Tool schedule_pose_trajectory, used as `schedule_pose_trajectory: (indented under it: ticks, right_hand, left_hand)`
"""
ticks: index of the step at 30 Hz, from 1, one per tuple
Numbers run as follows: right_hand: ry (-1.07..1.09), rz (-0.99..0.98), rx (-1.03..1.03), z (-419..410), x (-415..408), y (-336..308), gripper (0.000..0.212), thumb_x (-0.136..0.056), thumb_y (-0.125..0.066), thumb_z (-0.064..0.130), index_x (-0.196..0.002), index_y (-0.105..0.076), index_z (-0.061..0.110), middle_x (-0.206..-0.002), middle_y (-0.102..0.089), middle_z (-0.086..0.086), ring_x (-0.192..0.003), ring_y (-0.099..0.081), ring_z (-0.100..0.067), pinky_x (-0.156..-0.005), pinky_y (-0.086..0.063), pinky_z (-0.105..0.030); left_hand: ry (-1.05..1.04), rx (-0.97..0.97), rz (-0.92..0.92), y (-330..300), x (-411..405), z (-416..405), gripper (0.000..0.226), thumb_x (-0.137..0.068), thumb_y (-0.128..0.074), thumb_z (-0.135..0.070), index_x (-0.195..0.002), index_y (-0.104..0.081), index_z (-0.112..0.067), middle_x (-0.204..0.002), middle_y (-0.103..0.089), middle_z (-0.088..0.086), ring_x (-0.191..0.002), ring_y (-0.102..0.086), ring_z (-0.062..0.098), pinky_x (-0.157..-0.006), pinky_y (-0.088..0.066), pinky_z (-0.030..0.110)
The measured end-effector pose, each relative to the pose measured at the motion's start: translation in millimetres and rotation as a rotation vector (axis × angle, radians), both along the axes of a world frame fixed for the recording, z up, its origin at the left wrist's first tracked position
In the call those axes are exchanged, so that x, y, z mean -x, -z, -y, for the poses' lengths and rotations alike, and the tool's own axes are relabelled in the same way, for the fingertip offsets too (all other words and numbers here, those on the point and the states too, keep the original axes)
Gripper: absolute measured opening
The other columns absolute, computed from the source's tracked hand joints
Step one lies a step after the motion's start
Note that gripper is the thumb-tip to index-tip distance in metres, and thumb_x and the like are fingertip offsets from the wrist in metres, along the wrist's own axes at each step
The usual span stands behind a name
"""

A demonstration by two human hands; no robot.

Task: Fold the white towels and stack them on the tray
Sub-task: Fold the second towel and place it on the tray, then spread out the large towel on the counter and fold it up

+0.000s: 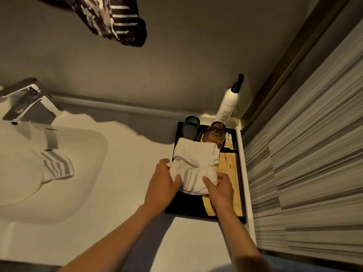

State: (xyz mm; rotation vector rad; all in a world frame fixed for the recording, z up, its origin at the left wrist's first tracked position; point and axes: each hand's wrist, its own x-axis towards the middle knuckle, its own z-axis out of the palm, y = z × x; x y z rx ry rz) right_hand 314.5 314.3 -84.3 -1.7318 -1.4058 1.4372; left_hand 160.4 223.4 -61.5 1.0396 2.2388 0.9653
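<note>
on tray (186, 206), left hand (163, 186) and right hand (221, 192) clasp towel (194, 178)

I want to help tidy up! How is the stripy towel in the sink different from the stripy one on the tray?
The sink towel lies alone and untouched in the basin; the tray towel is gripped by the left hand and right hand. The tray towel overlaps another white towel on the black tray; the sink towel touches no other cloth. Both are white with grey stripes.
</note>
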Motion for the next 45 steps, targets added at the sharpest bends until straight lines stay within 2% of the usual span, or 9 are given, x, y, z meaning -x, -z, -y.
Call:
schedule_pose_trajectory:
  ticks: [3, 7, 13, 19, 26, 29, 33, 40, 45]
  right_hand:
    - [-0.030, 0.119, -0.146, -1, -3, 0, 0.033, -0.082, -0.076, 0.036, -0.103, -0.052, 0.029, -0.090, -0.065, 0.009, -0.087, -0.066, -0.017, -0.077, -0.056, -0.039]
    - [0.036, 0.114, -0.221, -7, -10, 0, 0.036, -0.083, -0.076, 0.034, -0.109, -0.057, 0.018, -0.099, -0.065, -0.003, -0.087, -0.062, -0.017, -0.070, -0.051, -0.033]
    - [0.007, 0.201, -0.238, -13, -5, 4, 0.035, -0.083, -0.074, 0.041, -0.100, -0.053, 0.018, -0.090, -0.063, 0.000, -0.080, -0.061, -0.020, -0.070, -0.052, -0.038]
    - [-0.048, 0.293, -0.284, -19, 0, 2, 0.035, -0.083, -0.073, 0.043, -0.097, -0.049, 0.021, -0.085, -0.061, 0.000, -0.076, -0.060, -0.021, -0.069, -0.052, -0.039]
    - [-0.229, 0.644, -0.439, -21, -8, 3, 0.043, -0.087, -0.061, 0.054, -0.100, -0.052, 0.015, -0.092, -0.063, -0.008, -0.083, -0.059, -0.027, -0.063, -0.050, -0.036]
    - [-0.151, 0.554, -0.418, -17, -5, 0, 0.047, -0.088, -0.062, 0.052, -0.110, -0.052, 0.011, -0.108, -0.058, -0.011, -0.094, -0.058, -0.029, -0.074, -0.051, -0.040]
    - [-0.104, 0.513, -0.743, -1, 4, -16, 0.026, -0.094, -0.047, 0.034, -0.113, -0.054, 0.017, -0.113, -0.055, -0.003, -0.101, -0.051, -0.021, -0.083, -0.047, -0.039]
    - [-0.403, 0.383, -0.895, 53, 48, -36, 0.027, -0.079, -0.037, 0.011, -0.083, -0.062, 0.020, -0.088, -0.063, 0.003, -0.084, -0.055, -0.021, -0.075, -0.042, -0.033]
    - [-0.487, -0.026, -0.594, 90, 147, -71, 0.031, -0.084, -0.045, -0.001, -0.079, -0.061, 0.026, -0.087, -0.062, 0.010, -0.086, -0.057, -0.014, -0.074, -0.050, -0.035]
  left_hand:
    - [0.191, 0.007, -0.314, 7, 6, 0, 0.036, -0.092, -0.063, -0.031, -0.122, -0.050, -0.018, -0.112, -0.057, 0.000, -0.095, -0.055, 0.020, -0.080, -0.045, 0.033]
    - [0.208, -0.070, -0.087, 14, 13, -6, 0.020, -0.096, -0.062, -0.028, -0.108, -0.046, -0.024, -0.100, -0.052, -0.008, -0.076, -0.054, 0.012, -0.069, -0.048, 0.029]
    - [0.154, -0.140, -0.109, 22, 16, -13, 0.017, -0.095, -0.064, -0.018, -0.086, -0.050, -0.023, -0.089, -0.050, -0.008, -0.075, -0.052, 0.007, -0.067, -0.045, 0.024]
    - [0.648, -0.089, -0.770, 27, 14, -8, 0.021, -0.083, -0.069, -0.045, -0.094, -0.062, -0.028, -0.106, -0.063, -0.005, -0.099, -0.055, 0.023, -0.089, -0.043, 0.038]
    - [0.615, 0.060, -0.876, 23, 11, -25, 0.008, -0.079, -0.073, -0.025, -0.087, -0.071, -0.023, -0.094, -0.071, -0.004, -0.099, -0.059, 0.026, -0.098, -0.031, 0.041]
    - [0.624, 0.039, -0.857, 19, 9, -21, 0.017, -0.087, -0.063, -0.037, -0.090, -0.074, -0.025, -0.099, -0.071, -0.004, -0.103, -0.059, 0.023, -0.104, -0.037, 0.044]
    - [0.608, -0.102, -0.840, 9, 15, -10, 0.029, -0.093, -0.048, -0.040, -0.103, -0.068, -0.023, -0.113, -0.065, -0.002, -0.106, -0.056, 0.023, -0.103, -0.041, 0.040]
    - [0.665, -0.161, -0.680, 0, 25, 29, 0.020, -0.089, -0.056, -0.027, -0.106, -0.063, -0.019, -0.115, -0.064, 0.000, -0.103, -0.055, 0.022, -0.093, -0.040, 0.031]
    - [0.411, -0.088, -0.582, -37, 94, 91, 0.015, -0.091, -0.056, -0.022, -0.102, -0.063, -0.015, -0.104, -0.064, 0.003, -0.089, -0.053, 0.022, -0.081, -0.046, 0.037]
